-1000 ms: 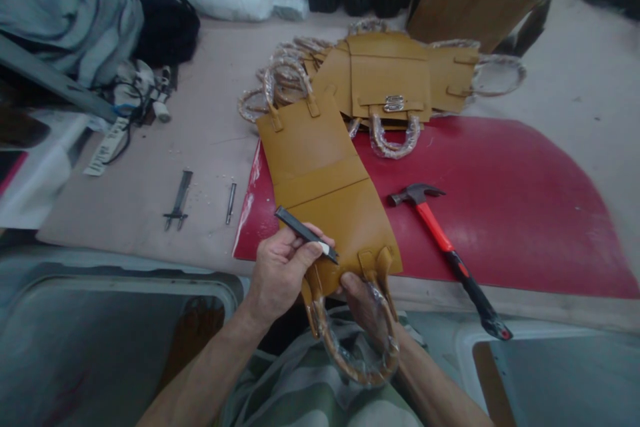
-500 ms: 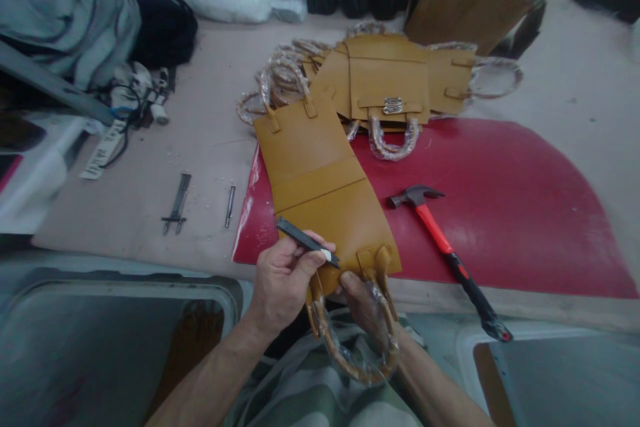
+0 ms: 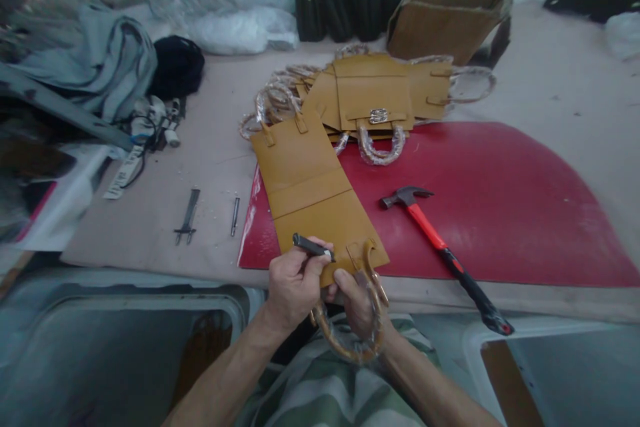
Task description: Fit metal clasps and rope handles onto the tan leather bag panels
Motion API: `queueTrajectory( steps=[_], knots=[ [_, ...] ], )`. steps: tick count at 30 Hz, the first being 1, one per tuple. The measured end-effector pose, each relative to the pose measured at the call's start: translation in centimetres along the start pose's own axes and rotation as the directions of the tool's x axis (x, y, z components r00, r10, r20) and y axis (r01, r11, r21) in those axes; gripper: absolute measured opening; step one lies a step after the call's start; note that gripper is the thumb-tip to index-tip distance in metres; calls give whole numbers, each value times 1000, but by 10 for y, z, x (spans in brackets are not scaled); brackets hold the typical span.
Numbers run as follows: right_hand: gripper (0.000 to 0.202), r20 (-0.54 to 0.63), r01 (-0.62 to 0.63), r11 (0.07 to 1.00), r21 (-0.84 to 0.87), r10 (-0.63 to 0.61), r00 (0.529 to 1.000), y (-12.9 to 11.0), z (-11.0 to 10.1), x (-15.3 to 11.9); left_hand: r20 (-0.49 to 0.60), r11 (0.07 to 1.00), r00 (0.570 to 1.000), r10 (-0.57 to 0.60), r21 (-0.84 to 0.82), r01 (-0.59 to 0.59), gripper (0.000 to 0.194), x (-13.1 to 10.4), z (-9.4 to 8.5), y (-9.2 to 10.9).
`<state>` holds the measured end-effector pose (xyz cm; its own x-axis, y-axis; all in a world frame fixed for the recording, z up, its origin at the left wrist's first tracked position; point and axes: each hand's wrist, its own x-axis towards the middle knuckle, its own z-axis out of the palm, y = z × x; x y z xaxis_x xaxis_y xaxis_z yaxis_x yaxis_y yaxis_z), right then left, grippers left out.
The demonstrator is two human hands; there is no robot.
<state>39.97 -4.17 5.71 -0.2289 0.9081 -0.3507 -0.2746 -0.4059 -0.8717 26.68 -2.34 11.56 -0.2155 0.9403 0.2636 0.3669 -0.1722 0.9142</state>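
A tan leather bag panel (image 3: pixel 313 190) lies flat and aslant, its near end over the table's front edge. A plastic-wrapped handle (image 3: pixel 345 350) hangs from that end. My left hand (image 3: pixel 295 283) is closed on a short dark metal punch (image 3: pixel 310 245), its lower tip close to the leather beside the handle tabs. My right hand (image 3: pixel 357 300) pinches the panel's near edge, thumb on top and fingers mostly hidden below, inside the loop of the handle. To the right lies a claw hammer (image 3: pixel 433 230) with a red and black grip.
Under the panel is a red mat (image 3: pixel 500 207). More tan bag pieces (image 3: pixel 373 90) with wrapped handles are piled behind it. A two-pronged metal tool (image 3: pixel 188 217) and a thin metal rod (image 3: pixel 235 217) lie left. A cardboard box (image 3: pixel 445 20) and black bags (image 3: pixel 345 3) stand at the back.
The camera view has tilted up and shifted slightly. The punch stays in my left hand but sits lower in the fingers, and the hanging handle has swung slightly; both hands keep their hold.
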Motion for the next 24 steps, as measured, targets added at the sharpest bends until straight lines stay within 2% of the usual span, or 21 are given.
queueTrajectory(
  steps=[4, 10, 15, 19, 24],
  knots=[
    [40, -42, -37, 993, 108, 42, 998, 2, 4, -2, 17, 1000, 1000, 7, 22, -7, 11, -3, 6, -9],
    [50, -102, -21, 998, -64, 14, 995, -4, 8, 3, 40, 991, 996, 78, 110, -82, 12, 1, 10, -21],
    [62, -36, -56, 987, -153, 51, 998, -18, 7, 10, 81, 970, 986, 148, 183, -161, 11, 7, 9, -32],
    [59, 29, -66, 976, -209, 74, 997, -20, -6, 5, 120, 933, 967, 226, 259, -250, 12, 6, 10, -39],
    [34, 82, -55, 934, -354, 89, 993, -23, -40, -12, 211, 883, 938, 274, 330, -332, 10, 1, 10, -44]
  ],
)
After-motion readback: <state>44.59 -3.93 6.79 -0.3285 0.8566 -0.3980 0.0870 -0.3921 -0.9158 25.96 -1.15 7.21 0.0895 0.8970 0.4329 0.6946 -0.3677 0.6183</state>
